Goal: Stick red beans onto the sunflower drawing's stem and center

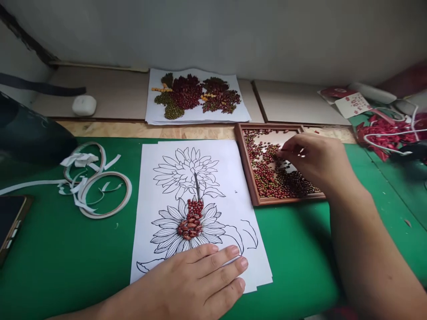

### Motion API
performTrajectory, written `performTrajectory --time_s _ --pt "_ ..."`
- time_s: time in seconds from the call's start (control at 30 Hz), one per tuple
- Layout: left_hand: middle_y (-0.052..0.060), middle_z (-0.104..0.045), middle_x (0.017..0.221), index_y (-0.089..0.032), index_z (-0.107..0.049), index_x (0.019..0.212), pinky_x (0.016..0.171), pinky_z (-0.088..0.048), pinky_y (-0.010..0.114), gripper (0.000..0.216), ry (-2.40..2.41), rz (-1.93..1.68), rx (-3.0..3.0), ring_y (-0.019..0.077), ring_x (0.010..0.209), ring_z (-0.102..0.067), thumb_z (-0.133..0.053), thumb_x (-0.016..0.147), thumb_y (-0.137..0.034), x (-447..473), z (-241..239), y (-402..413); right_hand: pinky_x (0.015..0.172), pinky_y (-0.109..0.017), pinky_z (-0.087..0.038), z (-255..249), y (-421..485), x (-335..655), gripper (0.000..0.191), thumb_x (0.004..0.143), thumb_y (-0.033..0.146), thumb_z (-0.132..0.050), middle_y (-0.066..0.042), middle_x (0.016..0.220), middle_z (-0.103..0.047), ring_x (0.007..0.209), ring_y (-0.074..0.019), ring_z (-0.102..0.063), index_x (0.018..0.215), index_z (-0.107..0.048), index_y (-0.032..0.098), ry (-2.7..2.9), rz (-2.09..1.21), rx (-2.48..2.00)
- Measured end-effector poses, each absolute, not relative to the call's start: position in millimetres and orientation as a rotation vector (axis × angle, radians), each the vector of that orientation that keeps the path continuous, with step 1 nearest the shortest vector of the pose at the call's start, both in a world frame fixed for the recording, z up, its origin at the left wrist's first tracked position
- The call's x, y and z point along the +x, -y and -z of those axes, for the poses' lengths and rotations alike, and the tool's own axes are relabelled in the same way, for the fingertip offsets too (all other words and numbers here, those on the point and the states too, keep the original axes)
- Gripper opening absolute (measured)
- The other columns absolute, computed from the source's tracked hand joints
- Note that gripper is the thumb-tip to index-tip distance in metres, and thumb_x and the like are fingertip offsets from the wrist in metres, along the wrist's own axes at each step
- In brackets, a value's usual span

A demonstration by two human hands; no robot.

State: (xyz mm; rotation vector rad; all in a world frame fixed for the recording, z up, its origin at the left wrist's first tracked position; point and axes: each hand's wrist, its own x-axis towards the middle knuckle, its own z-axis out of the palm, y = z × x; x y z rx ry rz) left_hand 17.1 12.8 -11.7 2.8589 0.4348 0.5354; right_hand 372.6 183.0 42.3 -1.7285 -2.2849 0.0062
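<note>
My left hand [208, 278] lies flat on the lower part of a white sheet [240, 178] printed with black outlines of two flowers. Red and speckled brown beans [192, 222] cover the lower flower's centre and a patch above it. Over a brown wooden tray [248, 169] at the right, my right hand [313, 160] has its thumb and index finger pinched together. What they hold, if anything, is too small to make out. Mixed red, green and dark beans [267, 178] lie scattered in the tray, partly hidden by this hand.
Behind the sheet rests a finished-looking bean picture [193, 95] on paper. Rolls of white tape [105, 195] with torn strips lie left, near a phone [11, 222] and a dark cylinder [30, 129]. A white case [84, 106] sits behind. Red shreds and cables [387, 133] are far right.
</note>
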Motion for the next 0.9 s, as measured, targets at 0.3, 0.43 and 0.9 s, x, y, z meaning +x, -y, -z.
performTrajectory --time_s 0.3,0.43,0.9 --pt "0.007 -0.037 0.173 -0.017 -0.050 0.158 0.124 -0.044 0.039 0.067 -0.360 -0.264 2.881 0.0260 0.159 -0.038 -0.043 0.108 -0.061 20.5 -16.5 -32.9 0.080 -0.039 -0.051 -27.1 -189.8 381.0 0.024 0.097 0.028 -0.053 -0.009 0.103 -0.079 0.091 -0.0270 -0.071 0.099 -0.077 0.022 2.235 -0.038 -1.621" --pt "0.012 -0.047 0.166 -0.011 -0.054 0.153 0.125 -0.043 0.042 0.062 -0.467 -0.369 2.941 0.0278 0.153 -0.048 -0.046 0.109 -0.054 21.9 -15.4 -31.6 0.080 -0.038 -0.050 -22.5 -191.9 380.8 0.021 0.094 0.028 -0.056 -0.009 0.101 -0.079 0.092 -0.0273 -0.071 0.094 -0.076 0.022 2.200 -0.181 -1.618" --pt "0.009 -0.028 0.175 -0.020 -0.007 0.173 0.125 -0.041 0.039 0.088 -1.504 -0.123 2.776 0.0287 0.160 -0.036 -0.046 0.107 -0.061 1.9 -15.5 64.1 0.078 -0.041 -0.051 -24.7 -192.6 383.1 0.028 0.095 0.040 -0.052 -0.011 0.100 -0.081 0.090 -0.0303 -0.073 0.094 -0.074 0.023 1.916 -0.292 -1.602"
